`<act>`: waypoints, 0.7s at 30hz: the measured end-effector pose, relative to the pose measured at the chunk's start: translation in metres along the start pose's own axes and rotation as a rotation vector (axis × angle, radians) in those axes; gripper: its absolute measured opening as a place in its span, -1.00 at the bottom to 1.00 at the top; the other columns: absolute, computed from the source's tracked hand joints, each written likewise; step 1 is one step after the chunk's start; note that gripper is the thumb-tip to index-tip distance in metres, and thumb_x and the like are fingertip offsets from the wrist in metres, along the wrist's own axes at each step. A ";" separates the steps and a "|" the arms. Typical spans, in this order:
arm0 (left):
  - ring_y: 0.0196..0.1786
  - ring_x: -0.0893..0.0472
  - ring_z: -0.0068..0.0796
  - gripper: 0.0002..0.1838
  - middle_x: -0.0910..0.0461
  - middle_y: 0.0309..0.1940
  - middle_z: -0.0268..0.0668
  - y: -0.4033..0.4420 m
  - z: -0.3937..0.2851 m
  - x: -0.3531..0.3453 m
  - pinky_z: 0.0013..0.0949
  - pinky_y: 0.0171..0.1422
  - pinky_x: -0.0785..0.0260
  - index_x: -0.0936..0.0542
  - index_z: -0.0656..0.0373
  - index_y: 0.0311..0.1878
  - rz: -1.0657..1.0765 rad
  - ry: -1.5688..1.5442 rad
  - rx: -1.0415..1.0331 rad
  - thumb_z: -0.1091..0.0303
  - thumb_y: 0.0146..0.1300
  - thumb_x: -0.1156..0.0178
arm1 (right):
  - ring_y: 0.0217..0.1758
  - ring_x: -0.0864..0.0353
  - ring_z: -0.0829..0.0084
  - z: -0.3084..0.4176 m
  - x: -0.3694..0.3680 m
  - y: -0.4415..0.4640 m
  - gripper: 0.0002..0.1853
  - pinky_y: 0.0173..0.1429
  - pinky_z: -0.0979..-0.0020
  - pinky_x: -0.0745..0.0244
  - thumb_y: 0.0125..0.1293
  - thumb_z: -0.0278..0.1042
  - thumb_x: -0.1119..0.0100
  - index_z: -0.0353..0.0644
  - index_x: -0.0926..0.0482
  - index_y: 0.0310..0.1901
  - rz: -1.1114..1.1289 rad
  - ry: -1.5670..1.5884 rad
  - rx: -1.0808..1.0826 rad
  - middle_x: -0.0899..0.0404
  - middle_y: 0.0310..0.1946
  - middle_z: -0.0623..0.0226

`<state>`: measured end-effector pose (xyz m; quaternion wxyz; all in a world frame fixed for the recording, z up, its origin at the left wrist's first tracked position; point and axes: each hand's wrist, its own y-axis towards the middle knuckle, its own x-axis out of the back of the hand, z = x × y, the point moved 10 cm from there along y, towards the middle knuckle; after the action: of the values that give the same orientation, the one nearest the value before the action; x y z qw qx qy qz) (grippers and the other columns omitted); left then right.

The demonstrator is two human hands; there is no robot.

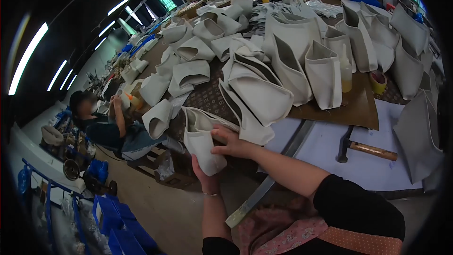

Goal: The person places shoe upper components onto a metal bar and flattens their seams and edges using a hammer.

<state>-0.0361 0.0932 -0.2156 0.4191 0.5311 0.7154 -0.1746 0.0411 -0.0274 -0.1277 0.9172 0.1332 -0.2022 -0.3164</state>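
Note:
An off-white open-topped pouch (pixel 200 142) with stitched-looking edges is held over the near edge of the table, its mouth facing up and away. My left hand (pixel 204 175) is closed round its lower end from below, with a thin bracelet at the wrist. My right hand (pixel 231 142) grips the pouch's right side, thumb on the front and fingers near the rim; part of the grip is hidden. Just beyond my right hand lie larger off-white pouches (pixel 262 89), leaning on one another.
A hammer (pixel 370 150) lies on a white sheet (pixel 325 146) at right, beside a long metal bar (pixel 269 174). A bottle of yellowish liquid (pixel 346 73) and a tape roll (pixel 377 82) stand behind. Another person (pixel 106 130) sits at left. Blue bins (pixel 118 217) are on the lower left.

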 end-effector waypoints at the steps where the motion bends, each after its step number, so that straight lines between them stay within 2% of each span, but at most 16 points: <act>1: 0.25 -0.54 -0.05 -0.41 -0.53 0.23 -0.12 -0.006 -0.002 -0.007 0.00 0.36 -0.38 -0.37 0.20 0.41 0.005 0.003 0.021 -0.03 0.55 0.19 | 0.67 0.12 0.04 -0.013 -0.010 0.002 -0.31 0.65 0.18 0.11 0.46 0.03 -0.14 -0.13 -0.25 0.49 0.095 0.017 -0.093 0.08 0.59 -0.03; 3: 0.21 -0.58 -0.16 -0.41 -0.53 0.26 -0.14 -0.019 -0.007 -0.027 -0.08 0.28 -0.46 -0.40 0.18 0.38 -0.047 -0.077 0.089 -0.04 0.49 0.08 | 0.68 0.16 0.04 -0.025 -0.011 0.007 -0.29 0.65 0.19 0.13 0.47 0.06 -0.10 -0.12 -0.21 0.51 0.040 0.110 -0.137 0.12 0.60 -0.06; 4: 0.20 -0.59 -0.14 -0.42 -0.55 0.24 -0.12 -0.025 -0.020 -0.007 -0.08 0.29 -0.46 -0.40 0.21 0.38 -0.163 0.017 0.053 0.01 0.46 0.04 | 0.69 0.20 0.04 -0.031 -0.012 0.007 -0.28 0.66 0.19 0.15 0.49 0.10 -0.05 -0.11 -0.17 0.53 0.004 0.204 -0.174 0.17 0.62 -0.08; 5: 0.20 -0.59 -0.12 -0.43 -0.56 0.22 -0.10 -0.035 -0.038 0.015 -0.08 0.29 -0.46 -0.40 0.24 0.38 -0.279 0.112 0.013 0.06 0.44 0.01 | 0.70 0.25 0.05 -0.033 -0.015 0.004 -0.24 0.67 0.20 0.20 0.51 0.17 0.03 -0.09 -0.07 0.57 0.037 0.093 -0.187 0.17 0.62 -0.10; 6: 0.20 -0.60 -0.08 -0.42 -0.56 0.21 -0.07 -0.047 -0.051 0.024 -0.07 0.30 -0.46 -0.39 0.27 0.37 -0.309 0.149 0.025 0.10 0.41 -0.01 | 0.70 0.25 0.05 -0.044 -0.019 0.008 -0.24 0.67 0.20 0.20 0.51 0.17 0.03 -0.09 -0.07 0.57 0.028 0.091 -0.192 0.17 0.62 -0.10; 8: 0.20 -0.60 -0.03 -0.39 -0.56 0.20 -0.02 -0.083 -0.080 0.033 -0.04 0.30 -0.47 -0.38 0.33 0.37 -0.396 0.222 0.024 0.14 0.35 -0.06 | 0.68 0.15 0.03 -0.077 -0.026 0.017 -0.19 0.67 0.19 0.21 0.52 0.22 0.10 -0.16 -0.01 0.58 -0.033 -0.053 -0.211 0.06 0.59 -0.11; 9: 0.20 -0.59 -0.01 -0.38 -0.56 0.21 0.01 -0.104 -0.096 0.037 -0.03 0.30 -0.47 -0.38 0.35 0.36 -0.447 0.259 0.008 0.16 0.33 -0.07 | 0.65 0.04 0.01 -0.058 -0.012 0.003 -0.14 0.67 0.18 0.19 0.51 0.23 0.10 -0.27 0.01 0.56 0.011 -0.026 -0.401 -0.03 0.56 -0.12; 10: 0.19 -0.60 0.00 -0.36 -0.56 0.21 0.02 -0.126 -0.106 0.039 -0.01 0.31 -0.47 -0.36 0.36 0.37 -0.457 0.270 0.039 0.16 0.32 -0.08 | 0.65 0.04 0.01 -0.058 -0.010 0.004 -0.14 0.67 0.18 0.19 0.51 0.23 0.10 -0.27 0.01 0.56 0.009 -0.027 -0.402 -0.03 0.56 -0.12; 11: 0.18 -0.60 0.01 -0.35 -0.55 0.21 0.03 -0.150 -0.115 0.047 0.00 0.32 -0.46 -0.35 0.37 0.38 -0.470 0.281 0.069 0.15 0.31 -0.09 | 0.65 0.04 0.00 -0.058 -0.011 0.006 -0.12 0.67 0.18 0.18 0.49 0.24 0.08 -0.30 0.01 0.56 0.012 -0.122 -0.359 -0.03 0.56 -0.11; 13: 0.25 -0.55 -0.02 -0.33 -0.52 0.26 0.00 -0.204 -0.132 0.075 0.00 0.40 -0.40 -0.31 0.39 0.40 -0.480 0.346 0.144 0.30 0.25 -0.16 | 0.65 0.03 0.00 -0.060 -0.019 0.008 -0.10 0.67 0.17 0.17 0.47 0.24 0.06 -0.33 0.00 0.55 0.027 -0.219 -0.315 -0.02 0.56 -0.11; 15: 0.25 -0.55 -0.02 -0.34 -0.52 0.25 0.00 -0.227 -0.137 0.097 -0.01 0.39 -0.40 -0.31 0.39 0.40 -0.502 0.348 0.116 0.31 0.25 -0.16 | 0.66 0.11 -0.02 -0.067 -0.037 0.012 -0.04 0.67 0.17 0.17 0.41 0.20 -0.06 -0.30 0.09 0.57 0.101 -0.443 -0.270 0.05 0.58 -0.11; 17: 0.24 -0.55 -0.03 -0.34 -0.52 0.24 -0.01 -0.250 -0.144 0.103 -0.02 0.39 -0.40 -0.32 0.40 0.39 -0.533 0.362 0.068 0.32 0.24 -0.17 | 0.68 0.22 -0.05 -0.098 -0.025 0.022 0.02 0.67 0.15 0.18 0.37 0.13 -0.16 -0.25 0.20 0.59 -0.209 -0.314 -0.245 0.18 0.60 -0.12; 18: 0.24 -0.56 -0.03 -0.34 -0.53 0.24 -0.01 -0.262 -0.148 0.105 -0.02 0.38 -0.40 -0.33 0.40 0.39 -0.547 0.373 0.044 0.33 0.24 -0.17 | 0.67 0.27 -0.11 -0.116 -0.019 0.028 0.13 0.67 0.10 0.19 0.28 0.08 -0.29 -0.23 0.28 0.59 -0.233 -0.258 -0.292 0.27 0.61 -0.12; 21: 0.23 -0.56 -0.04 -0.35 -0.53 0.23 -0.02 -0.307 -0.159 0.111 -0.03 0.37 -0.41 -0.34 0.40 0.37 -0.609 0.398 -0.047 0.34 0.23 -0.18 | 0.66 0.26 -0.14 -0.118 -0.018 0.034 0.17 0.66 0.05 0.18 0.19 0.08 -0.37 -0.18 0.22 0.60 -0.220 -0.426 -0.240 0.27 0.60 -0.14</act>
<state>-0.3896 0.1571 -0.2693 0.2125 0.3074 0.9122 -0.1681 0.0996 0.0239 -0.2246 0.8234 -0.0248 -0.3360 -0.4566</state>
